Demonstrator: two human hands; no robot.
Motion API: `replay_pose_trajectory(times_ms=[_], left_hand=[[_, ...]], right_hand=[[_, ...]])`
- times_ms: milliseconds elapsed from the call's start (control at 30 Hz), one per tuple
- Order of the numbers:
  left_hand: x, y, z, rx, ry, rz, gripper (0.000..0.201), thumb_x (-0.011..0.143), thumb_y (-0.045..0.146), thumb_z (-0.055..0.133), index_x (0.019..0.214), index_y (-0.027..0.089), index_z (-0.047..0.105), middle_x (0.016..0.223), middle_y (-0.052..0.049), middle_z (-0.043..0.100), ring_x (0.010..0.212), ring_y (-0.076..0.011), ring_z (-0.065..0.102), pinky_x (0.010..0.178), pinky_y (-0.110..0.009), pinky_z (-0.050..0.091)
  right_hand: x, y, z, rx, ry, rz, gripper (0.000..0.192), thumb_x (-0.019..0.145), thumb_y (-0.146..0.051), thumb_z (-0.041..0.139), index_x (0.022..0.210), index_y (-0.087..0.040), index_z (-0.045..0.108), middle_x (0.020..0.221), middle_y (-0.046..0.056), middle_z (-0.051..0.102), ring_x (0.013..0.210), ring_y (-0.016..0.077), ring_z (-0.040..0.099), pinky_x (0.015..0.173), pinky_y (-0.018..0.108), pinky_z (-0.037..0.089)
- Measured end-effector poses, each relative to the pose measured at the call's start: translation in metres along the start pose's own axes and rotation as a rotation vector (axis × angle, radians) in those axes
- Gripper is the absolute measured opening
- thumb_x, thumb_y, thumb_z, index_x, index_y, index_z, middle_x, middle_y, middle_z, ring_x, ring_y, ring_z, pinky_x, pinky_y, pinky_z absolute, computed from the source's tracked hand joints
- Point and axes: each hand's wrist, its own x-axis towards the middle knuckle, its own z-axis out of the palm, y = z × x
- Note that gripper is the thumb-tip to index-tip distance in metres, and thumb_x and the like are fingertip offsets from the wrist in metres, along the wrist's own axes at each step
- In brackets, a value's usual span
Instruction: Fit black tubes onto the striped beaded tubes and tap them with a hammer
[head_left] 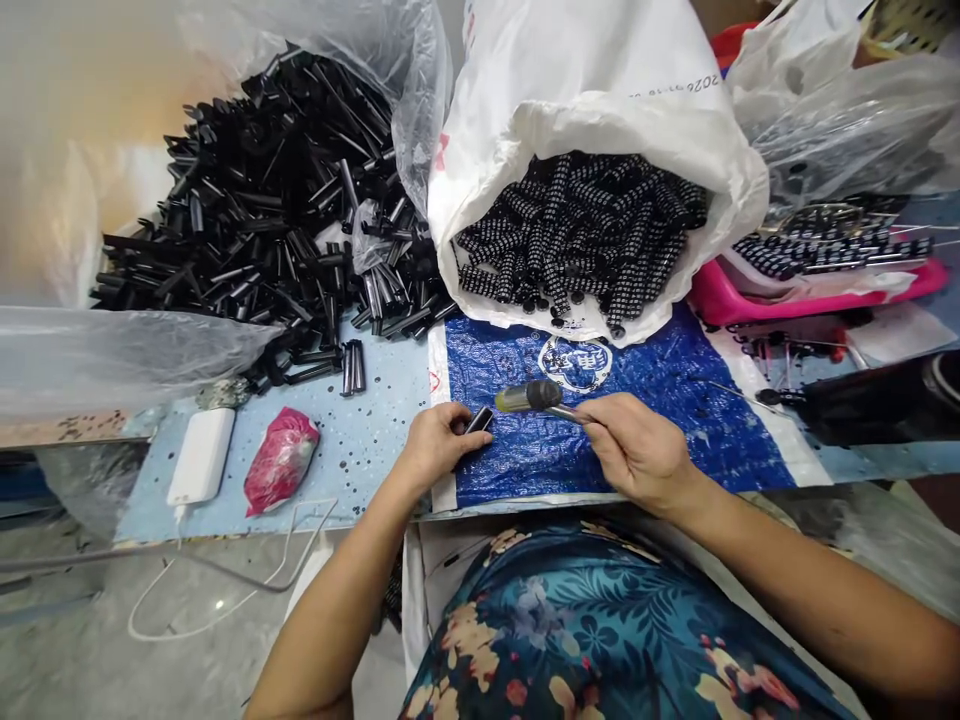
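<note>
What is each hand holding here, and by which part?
The left hand pinches a small black piece at its near end, on the blue mat. The right hand grips a small hammer by its handle.

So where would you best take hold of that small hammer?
By its thin handle, near the end, coming from the right. The hammer lies crosswise with its head to the left, and the right hand already has its grip there, clear of the left hand with the black piece.

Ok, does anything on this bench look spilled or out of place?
Yes. A few patterned black tubes have rolled out of the tipped white sack onto the blue mat, and the pile of plain black tubes sprawls loose from its clear bag.
</note>
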Motion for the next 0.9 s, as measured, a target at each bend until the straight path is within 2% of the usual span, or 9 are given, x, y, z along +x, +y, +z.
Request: replay_pose_trajectory(times_ms=[167, 333, 533, 633, 700, 767, 800, 833, 900], left_hand=[[0.007, 0.004, -0.001, -0.020, -0.034, 0.010, 0.032, 0.067, 0.039, 0.080, 0.074, 0.017, 0.059, 0.063, 0.002, 0.050, 0.057, -0.0095, 0.040, 0.055, -0.027, 0.028], [0.014, 0.010, -0.008, 0.047, -0.112, -0.046, 0.039, 0.061, 0.040, 0.084, 0.075, 0.017, 0.055, 0.066, 0.003, 0.052, 0.060, -0.0105, 0.042, 0.056, -0.026, 0.028], [0.020, 0.015, -0.001, 0.125, -0.075, -0.002, 0.038, 0.066, 0.038, 0.082, 0.071, 0.017, 0.050, 0.065, 0.002, 0.050, 0.060, -0.0101, 0.039, 0.056, -0.027, 0.026], [0.006, 0.015, -0.018, 0.153, -0.070, 0.012, 0.034, 0.068, 0.035, 0.079, 0.073, 0.017, 0.050, 0.067, 0.002, 0.051, 0.059, -0.0101, 0.040, 0.055, -0.027, 0.026], [-0.013, 0.011, -0.046, 0.047, -0.252, 0.002, 0.032, 0.067, 0.034, 0.078, 0.073, 0.016, 0.052, 0.067, 0.001, 0.051, 0.059, -0.0097, 0.041, 0.054, -0.026, 0.029], [-0.034, 0.003, -0.079, -0.123, -0.679, -0.056, 0.035, 0.061, 0.036, 0.081, 0.077, 0.015, 0.058, 0.066, 0.001, 0.053, 0.058, -0.0102, 0.045, 0.054, -0.025, 0.033], [-0.042, -0.002, -0.094, -0.183, -0.719, -0.110, 0.039, 0.060, 0.038, 0.082, 0.083, 0.014, 0.062, 0.065, 0.001, 0.054, 0.058, -0.0106, 0.046, 0.055, -0.024, 0.035], [-0.047, -0.007, -0.107, -0.191, -0.653, -0.119, 0.039, 0.062, 0.039, 0.080, 0.087, 0.014, 0.064, 0.069, -0.001, 0.058, 0.062, -0.0118, 0.050, 0.059, -0.025, 0.039], [-0.043, -0.017, -0.122, -0.093, -0.226, -0.070, 0.036, 0.072, 0.043, 0.071, 0.093, 0.015, 0.065, 0.080, -0.004, 0.063, 0.072, -0.0145, 0.055, 0.067, -0.026, 0.044]], right_hand=[[0.020, -0.007, 0.019, -0.246, -0.208, -0.087, 0.014, 0.102, -0.021, 0.049, 0.101, -0.013, 0.060, 0.075, 0.005, 0.055, 0.066, 0.0165, 0.050, 0.061, 0.030, 0.042], [0.022, -0.023, 0.018, 0.091, -0.041, -0.243, 0.021, 0.101, -0.018, 0.045, 0.117, -0.008, 0.054, 0.088, 0.010, 0.062, 0.076, 0.0180, 0.055, 0.069, 0.030, 0.045], [0.012, -0.027, 0.031, -0.043, -0.362, -0.287, 0.020, 0.103, -0.023, 0.047, 0.096, -0.012, 0.062, 0.069, 0.003, 0.051, 0.062, 0.0159, 0.048, 0.059, 0.030, 0.039], [0.005, -0.016, 0.024, 0.108, -0.307, -0.272, 0.017, 0.101, -0.020, 0.048, 0.105, -0.010, 0.061, 0.074, 0.005, 0.055, 0.065, 0.0159, 0.050, 0.060, 0.029, 0.041], [-0.001, -0.002, 0.014, 0.125, -0.241, -0.220, 0.017, 0.099, -0.018, 0.052, 0.112, -0.010, 0.060, 0.080, 0.006, 0.059, 0.068, 0.0155, 0.053, 0.062, 0.028, 0.042], [-0.009, 0.011, 0.007, 0.036, -0.225, -0.176, 0.017, 0.097, -0.019, 0.058, 0.112, -0.012, 0.061, 0.087, 0.007, 0.063, 0.073, 0.0157, 0.057, 0.067, 0.029, 0.044], [-0.012, 0.017, 0.006, -0.019, -0.241, -0.160, 0.016, 0.097, -0.020, 0.060, 0.110, -0.014, 0.062, 0.089, 0.007, 0.064, 0.075, 0.0162, 0.058, 0.070, 0.029, 0.045], [-0.014, 0.021, 0.007, -0.065, -0.261, -0.151, 0.014, 0.097, -0.022, 0.061, 0.108, -0.014, 0.064, 0.089, 0.007, 0.064, 0.077, 0.0169, 0.059, 0.072, 0.030, 0.046], [-0.015, 0.023, 0.012, -0.104, -0.301, -0.140, 0.015, 0.098, -0.027, 0.060, 0.104, -0.015, 0.065, 0.089, 0.008, 0.064, 0.078, 0.0185, 0.059, 0.074, 0.032, 0.046]])
